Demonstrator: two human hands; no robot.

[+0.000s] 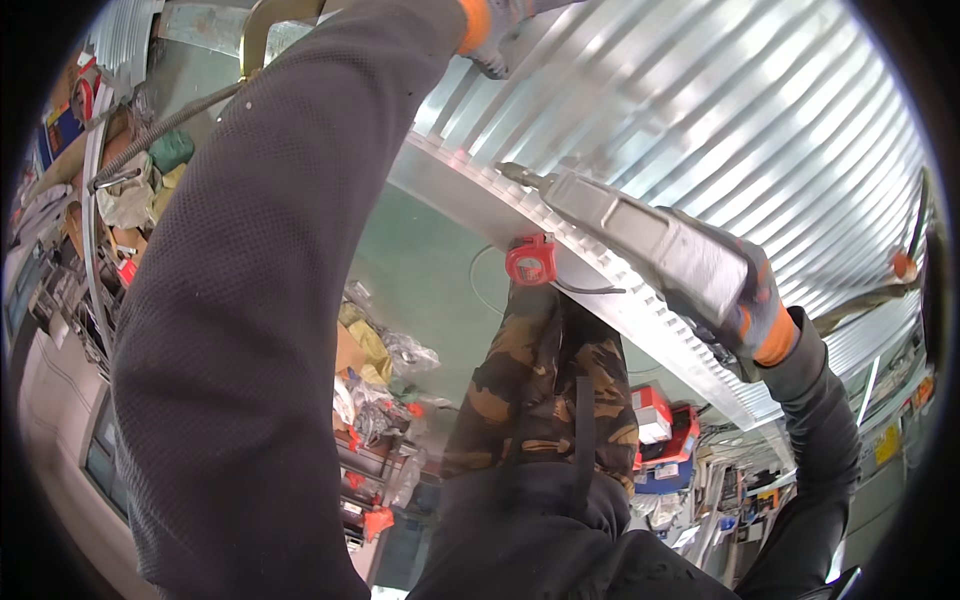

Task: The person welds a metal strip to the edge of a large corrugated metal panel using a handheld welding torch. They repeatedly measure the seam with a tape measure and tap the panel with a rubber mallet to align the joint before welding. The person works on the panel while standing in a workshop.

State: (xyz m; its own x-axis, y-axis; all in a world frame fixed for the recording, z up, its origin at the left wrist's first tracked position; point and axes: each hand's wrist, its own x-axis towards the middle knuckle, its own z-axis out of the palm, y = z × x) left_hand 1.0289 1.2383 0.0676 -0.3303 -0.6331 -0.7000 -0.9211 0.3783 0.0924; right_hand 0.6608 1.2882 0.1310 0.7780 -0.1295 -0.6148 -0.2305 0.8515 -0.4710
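Observation:
My right hand (757, 312), in a grey glove with an orange cuff, grips a grey power tool (640, 235). The tool's bit (512, 172) touches the flat rim (460, 185) of a curved corrugated metal sheet (720, 110). My left arm in a dark sleeve reaches up across the picture. My left hand (497, 30), gloved the same way, lies against the corrugated sheet at the top edge and is mostly cut off. A red tape measure (531, 261) sits just under the rim, above my knee in camouflage trousers (540, 380).
A green floor (425, 265) lies below the sheet. Cluttered shelves with bags and scraps (125, 200) fill the left. A grey hose (150, 133) runs at upper left. Red boxes (665, 420) and stacked goods stand at lower right.

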